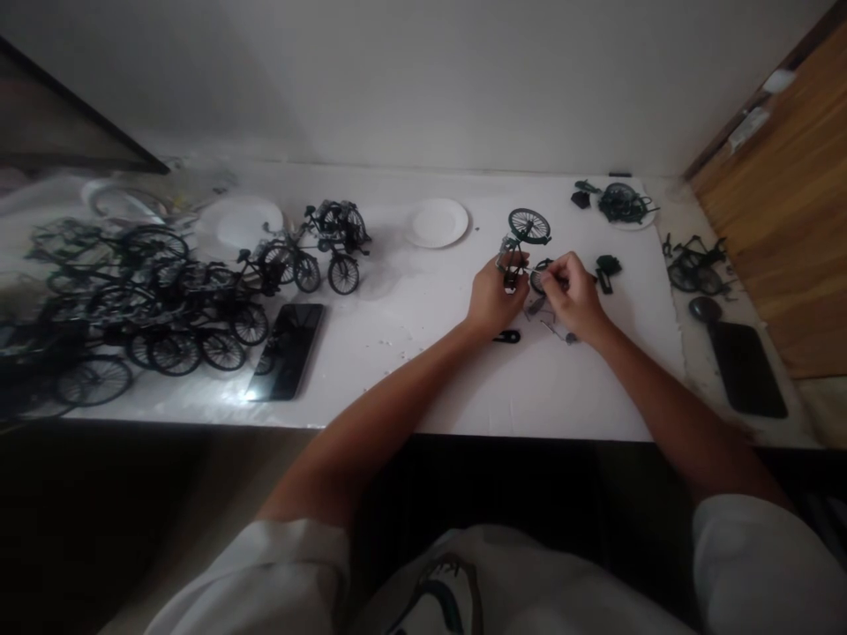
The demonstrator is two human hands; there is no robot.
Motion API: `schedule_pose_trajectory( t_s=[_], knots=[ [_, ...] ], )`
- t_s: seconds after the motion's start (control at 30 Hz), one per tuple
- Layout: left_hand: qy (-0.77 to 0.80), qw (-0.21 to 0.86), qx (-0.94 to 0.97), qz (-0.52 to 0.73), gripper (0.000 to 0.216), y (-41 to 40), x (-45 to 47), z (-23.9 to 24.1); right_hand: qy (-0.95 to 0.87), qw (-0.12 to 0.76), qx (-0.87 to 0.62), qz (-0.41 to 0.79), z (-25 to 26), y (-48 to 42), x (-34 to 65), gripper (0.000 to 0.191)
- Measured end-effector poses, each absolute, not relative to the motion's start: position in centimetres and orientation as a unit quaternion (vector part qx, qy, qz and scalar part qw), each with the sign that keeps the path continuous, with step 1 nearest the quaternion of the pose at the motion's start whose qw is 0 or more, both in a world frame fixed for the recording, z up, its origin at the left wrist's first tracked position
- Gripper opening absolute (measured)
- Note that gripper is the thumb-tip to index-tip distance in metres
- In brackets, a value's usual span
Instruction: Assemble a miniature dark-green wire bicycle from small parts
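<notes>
My left hand (498, 295) is closed around the frame of a small black model bicycle (528, 227), which is held up off the table with one spoked wheel at the top. Close on its right, my right hand (574, 291) is pinched at the bike's lower wheel. A thin, light-coloured piece seems to show at its fingertips, too small to name. Below the hands lie a black part with a hole (508, 337) and a few small thin parts (554, 330). A small dark part (607, 272) rests right of my right hand.
Many model bicycles (173, 353) crowd the table's left side, beside a dark phone or tablet (286, 353). A white plate (437, 223) lies at the back. Another plate (639, 224) holds bicycle parts. At right are more parts (698, 265) and a black phone-like slab (747, 369).
</notes>
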State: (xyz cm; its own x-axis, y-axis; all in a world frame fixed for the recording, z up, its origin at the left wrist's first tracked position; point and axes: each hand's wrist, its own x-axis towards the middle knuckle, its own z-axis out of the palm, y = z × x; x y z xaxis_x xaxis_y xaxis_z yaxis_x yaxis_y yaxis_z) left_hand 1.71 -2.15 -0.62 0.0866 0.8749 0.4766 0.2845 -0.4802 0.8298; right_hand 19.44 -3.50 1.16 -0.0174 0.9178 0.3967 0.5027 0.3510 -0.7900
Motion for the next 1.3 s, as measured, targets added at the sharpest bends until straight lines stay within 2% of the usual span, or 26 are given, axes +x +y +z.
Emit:
schedule_pose_trajectory(
  t_s=[0.13,0.47,0.53,0.67,0.73,0.9,1.2,1.3],
  knots=[
    [0.436,0.277,0.674,0.528,0.029,-1.8,1.5,-0.7,-0.692,0.446,-0.519,0.229,1.1,-3.4,19.4,0.03],
    [0.437,0.265,0.689,0.514,0.031,-2.1,1.6,-0.4,-0.678,0.423,-0.542,0.259,1.4,-3.7,19.4,0.057],
    [0.435,0.271,0.687,0.515,0.031,-2.0,1.6,-0.4,-0.679,0.424,-0.539,0.263,1.2,-3.6,19.3,0.055],
    [0.435,0.285,0.676,0.522,0.03,-1.9,1.5,-0.6,-0.682,0.442,-0.518,0.265,0.8,-3.5,19.5,0.036],
    [0.436,0.296,0.668,0.525,0.029,-1.8,1.5,-0.7,-0.695,0.447,-0.508,0.242,0.8,-3.4,19.6,0.032],
    [0.445,0.309,0.659,0.521,0.03,-1.7,1.4,-0.7,-0.752,0.394,-0.488,0.201,1.6,-3.5,19.8,0.023],
    [0.407,0.33,0.657,0.542,0.032,-1.8,1.2,-0.2,-0.789,0.323,-0.502,0.147,3.0,-4.1,19.7,0.035],
    [0.39,0.332,0.662,0.548,0.029,-2.0,1.2,0.0,-0.778,0.332,-0.503,0.179,3.1,-4.2,19.6,0.043]
  ],
)
